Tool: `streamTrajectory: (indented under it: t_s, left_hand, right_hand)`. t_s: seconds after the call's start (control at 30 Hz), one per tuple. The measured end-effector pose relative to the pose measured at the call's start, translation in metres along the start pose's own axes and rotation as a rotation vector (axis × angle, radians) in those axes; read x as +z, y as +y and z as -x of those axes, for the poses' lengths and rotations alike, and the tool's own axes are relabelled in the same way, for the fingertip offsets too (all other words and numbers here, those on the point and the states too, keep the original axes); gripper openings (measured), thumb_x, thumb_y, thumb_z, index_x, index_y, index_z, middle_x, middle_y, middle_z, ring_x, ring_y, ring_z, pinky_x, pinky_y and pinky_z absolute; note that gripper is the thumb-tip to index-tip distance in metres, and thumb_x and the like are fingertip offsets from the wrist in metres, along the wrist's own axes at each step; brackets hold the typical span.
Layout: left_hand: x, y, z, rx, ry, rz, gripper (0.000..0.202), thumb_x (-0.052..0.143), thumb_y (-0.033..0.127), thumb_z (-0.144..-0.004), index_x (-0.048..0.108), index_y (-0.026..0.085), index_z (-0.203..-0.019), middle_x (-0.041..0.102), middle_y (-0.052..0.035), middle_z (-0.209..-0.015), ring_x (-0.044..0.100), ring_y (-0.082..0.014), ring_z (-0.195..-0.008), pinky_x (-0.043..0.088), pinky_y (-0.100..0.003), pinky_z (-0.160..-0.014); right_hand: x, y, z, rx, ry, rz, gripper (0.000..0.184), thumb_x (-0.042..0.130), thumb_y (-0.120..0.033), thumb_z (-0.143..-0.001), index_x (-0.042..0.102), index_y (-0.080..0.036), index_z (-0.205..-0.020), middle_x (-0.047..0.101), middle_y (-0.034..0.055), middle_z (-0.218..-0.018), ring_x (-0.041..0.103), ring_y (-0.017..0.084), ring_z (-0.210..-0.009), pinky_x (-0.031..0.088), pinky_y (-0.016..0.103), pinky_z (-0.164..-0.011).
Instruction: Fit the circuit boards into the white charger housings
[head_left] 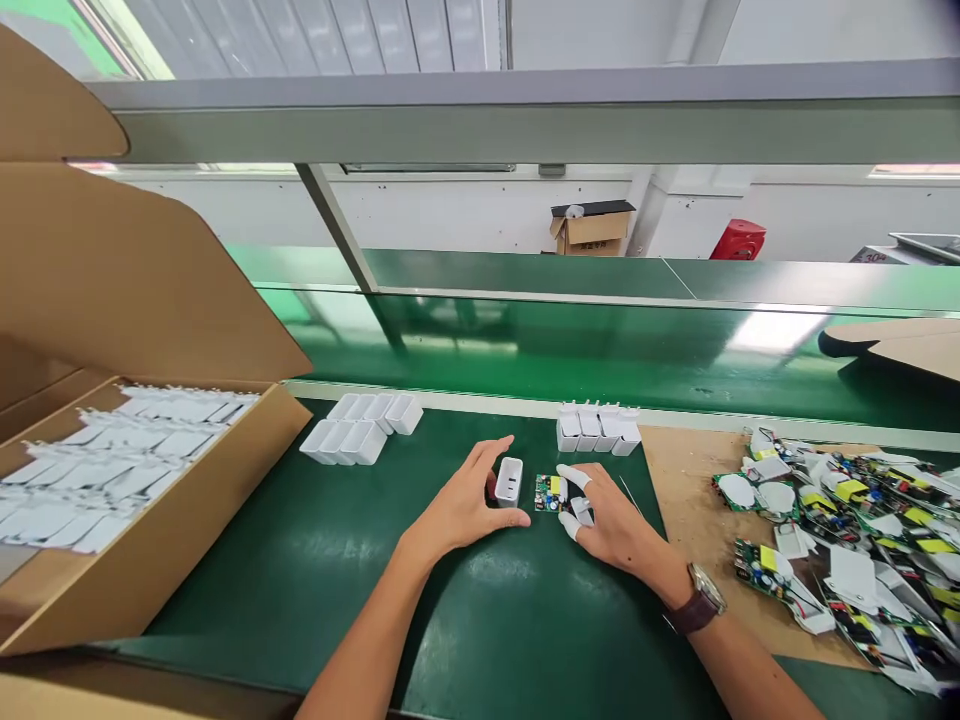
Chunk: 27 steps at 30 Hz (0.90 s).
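Observation:
A white charger housing (509, 482) with slots in its face sits on the dark green mat. My left hand (466, 498) curves around its left side, thumb and index finger spread apart, and I see a gap between them and the housing. Just to the right, my right hand (604, 515), with white finger cots on the fingertips and a watch on the wrist, grips a small circuit board (551, 493) with a yellow component. A white part (581, 510) is under those fingers, partly hidden. A thin wire (630, 493) sticks out beside this hand.
White open housings (361, 442) stand in rows at the back left, and more white pieces (598, 430) at the back centre. Circuit boards with white parts (847, 560) pile up on cardboard (686, 480) at right. An open carton (202, 500) of white parts is at left. A green conveyor (525, 345) runs behind.

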<state>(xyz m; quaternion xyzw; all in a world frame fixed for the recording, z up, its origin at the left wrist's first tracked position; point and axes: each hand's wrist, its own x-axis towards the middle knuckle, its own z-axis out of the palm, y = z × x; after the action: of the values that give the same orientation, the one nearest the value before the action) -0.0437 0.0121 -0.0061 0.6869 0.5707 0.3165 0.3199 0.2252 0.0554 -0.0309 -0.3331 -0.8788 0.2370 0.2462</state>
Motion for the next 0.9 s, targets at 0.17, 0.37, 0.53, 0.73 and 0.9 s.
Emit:
streamTrajectory:
  t_s: [0.17,0.37,0.53,0.73,0.9]
  left_hand:
    - [0.001,-0.003,-0.003,-0.044,-0.074,0.060,0.066,0.080,0.032,-0.080,0.055,0.027,-0.142,0.068,-0.0083,-0.119,0.067,-0.0193,-0.084,0.061,-0.033,-0.078]
    - [0.000,-0.005,-0.005,0.137,-0.035,-0.045,0.064,0.050,0.010,-0.090,0.055,0.036,-0.149,0.045,-0.0080,-0.156,0.051,-0.0276,-0.139,0.057,-0.039,-0.102]
    - [0.007,-0.010,-0.003,0.160,0.078,-0.102,0.041,0.055,0.012,-0.093,0.073,0.031,-0.125,0.034,-0.0077,-0.162,0.041,-0.0307,-0.148,0.046,-0.047,-0.116]
    - [0.027,-0.010,-0.007,0.053,0.272,0.001,0.053,0.076,0.023,-0.084,0.056,0.026,-0.134,0.049,-0.0117,-0.136,0.061,-0.0278,-0.126,0.049,-0.051,-0.112]
    - [0.042,-0.010,-0.007,0.046,0.175,0.106,0.081,0.077,0.018,-0.082,0.036,0.029,-0.151,0.059,-0.0103,-0.137,0.061,-0.0279,-0.129,0.047,-0.051,-0.114]
  right_hand:
    - [-0.001,-0.003,0.002,0.008,0.063,0.014,0.060,0.057,-0.014,-0.087,0.046,-0.018,-0.145,0.062,0.0166,-0.129,0.060,0.032,-0.117,0.056,0.055,-0.099]
    - [-0.004,-0.009,0.003,-0.003,0.203,-0.014,0.054,0.058,-0.017,-0.091,0.047,-0.021,-0.144,0.062,0.0160,-0.131,0.063,0.032,-0.117,0.062,0.049,-0.092]
    - [-0.006,-0.010,0.003,-0.048,0.307,-0.048,0.044,0.059,-0.014,-0.093,0.052,-0.024,-0.135,0.061,0.0145,-0.127,0.063,0.029,-0.112,0.065,0.038,-0.074]
    - [-0.009,-0.015,-0.001,-0.192,0.462,0.067,0.053,0.061,-0.011,-0.093,0.049,-0.024,-0.143,0.062,0.0144,-0.124,0.063,0.030,-0.112,0.060,0.049,-0.090]
    - [-0.015,-0.028,0.001,-0.291,0.512,0.037,0.066,0.063,-0.005,-0.091,0.042,-0.023,-0.151,0.062,0.0153,-0.128,0.061,0.029,-0.117,0.059,0.049,-0.094]
